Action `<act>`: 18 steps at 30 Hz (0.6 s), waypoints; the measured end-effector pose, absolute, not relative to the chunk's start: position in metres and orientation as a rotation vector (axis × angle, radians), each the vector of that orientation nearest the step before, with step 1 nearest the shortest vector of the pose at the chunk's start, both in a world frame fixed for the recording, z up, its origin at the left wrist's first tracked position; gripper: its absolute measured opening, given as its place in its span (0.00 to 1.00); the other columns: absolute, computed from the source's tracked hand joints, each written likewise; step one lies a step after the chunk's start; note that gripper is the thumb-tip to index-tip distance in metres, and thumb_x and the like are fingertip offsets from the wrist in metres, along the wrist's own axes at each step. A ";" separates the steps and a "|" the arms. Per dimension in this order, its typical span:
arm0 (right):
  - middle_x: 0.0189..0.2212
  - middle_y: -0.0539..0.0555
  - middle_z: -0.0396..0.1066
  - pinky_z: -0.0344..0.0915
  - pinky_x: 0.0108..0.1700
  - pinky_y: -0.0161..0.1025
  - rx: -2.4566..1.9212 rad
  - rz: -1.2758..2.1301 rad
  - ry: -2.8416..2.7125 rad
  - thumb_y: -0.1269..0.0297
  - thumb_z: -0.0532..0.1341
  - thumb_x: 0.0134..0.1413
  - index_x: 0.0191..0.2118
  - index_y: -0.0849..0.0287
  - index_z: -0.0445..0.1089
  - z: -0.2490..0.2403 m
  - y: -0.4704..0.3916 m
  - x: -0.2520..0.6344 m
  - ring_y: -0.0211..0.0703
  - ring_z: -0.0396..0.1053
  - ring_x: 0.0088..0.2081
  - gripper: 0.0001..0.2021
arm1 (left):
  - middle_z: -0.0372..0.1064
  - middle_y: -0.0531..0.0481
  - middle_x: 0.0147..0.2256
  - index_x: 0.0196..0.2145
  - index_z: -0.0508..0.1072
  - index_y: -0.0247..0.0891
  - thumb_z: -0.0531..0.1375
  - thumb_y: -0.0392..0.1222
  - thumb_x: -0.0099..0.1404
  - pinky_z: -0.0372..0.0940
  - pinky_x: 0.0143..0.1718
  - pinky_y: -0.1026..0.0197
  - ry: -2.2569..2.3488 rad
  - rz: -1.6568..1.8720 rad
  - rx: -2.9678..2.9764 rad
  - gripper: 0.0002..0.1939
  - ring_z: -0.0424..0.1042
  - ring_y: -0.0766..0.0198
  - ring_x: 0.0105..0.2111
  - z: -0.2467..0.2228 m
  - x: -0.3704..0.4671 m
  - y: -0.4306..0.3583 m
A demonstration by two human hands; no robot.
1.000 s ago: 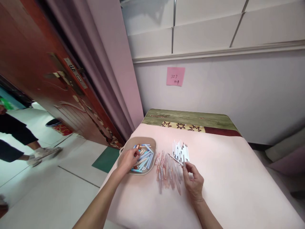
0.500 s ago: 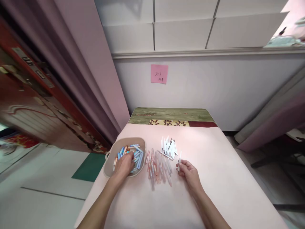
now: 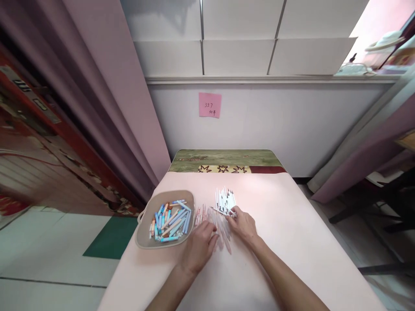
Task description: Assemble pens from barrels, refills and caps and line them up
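Left hand shifted from the basket to the clear pen barrels, right hand to the white refills; couldn't tell either grip. Pink-covered tabletop sat below a pink note.

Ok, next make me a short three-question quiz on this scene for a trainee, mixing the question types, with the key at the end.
1. Short answer: which hand is nearest the thin white sticks with dark tips?
2. Multiple choice: seen from the wearer's side, where does the beige, rounded basket stand relative to those thin white sticks? A: to their right. B: to their left. C: on top of them.
3. Fill in: the pink square paper note on the pale wall bears the number ___.
Key: 1. The right hand. 2. B. 3. 357.
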State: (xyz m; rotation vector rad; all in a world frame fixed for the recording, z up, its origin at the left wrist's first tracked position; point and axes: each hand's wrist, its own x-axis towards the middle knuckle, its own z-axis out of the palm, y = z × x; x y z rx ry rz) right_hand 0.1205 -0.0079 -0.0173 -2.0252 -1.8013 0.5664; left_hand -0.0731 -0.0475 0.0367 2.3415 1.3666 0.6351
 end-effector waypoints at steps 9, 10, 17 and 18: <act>0.29 0.52 0.76 0.51 0.31 0.35 -2.148 0.495 -1.829 0.60 0.54 0.59 0.39 0.53 0.70 -0.022 -0.004 0.118 0.44 0.72 0.33 0.09 | 0.69 0.49 0.35 0.36 0.68 0.42 0.52 0.35 0.67 0.64 0.37 0.60 1.395 0.773 2.332 0.06 0.71 0.60 0.36 0.007 -0.096 -0.079; 0.29 0.52 0.76 0.51 0.30 0.35 -2.179 0.494 -1.772 0.59 0.52 0.60 0.40 0.53 0.70 -0.021 -0.002 0.120 0.44 0.72 0.32 0.11 | 0.69 0.49 0.35 0.36 0.68 0.42 0.52 0.36 0.67 0.64 0.37 0.60 1.409 0.786 2.323 0.06 0.71 0.60 0.36 0.007 -0.099 -0.080; 0.30 0.54 0.76 0.52 0.29 0.35 -2.236 0.580 -1.560 0.47 0.51 0.59 0.36 0.54 0.71 -0.019 0.005 0.119 0.46 0.72 0.34 0.18 | 0.69 0.49 0.33 0.34 0.69 0.41 0.52 0.35 0.67 0.65 0.37 0.61 1.392 0.841 2.322 0.07 0.71 0.61 0.35 0.019 -0.092 -0.078; 0.30 0.53 0.76 0.52 0.29 0.35 -2.195 0.619 -1.556 0.46 0.52 0.58 0.35 0.54 0.71 -0.019 0.003 0.119 0.46 0.72 0.34 0.18 | 0.69 0.49 0.33 0.34 0.69 0.41 0.52 0.35 0.67 0.65 0.37 0.61 1.377 0.844 2.325 0.07 0.71 0.61 0.35 0.020 -0.089 -0.079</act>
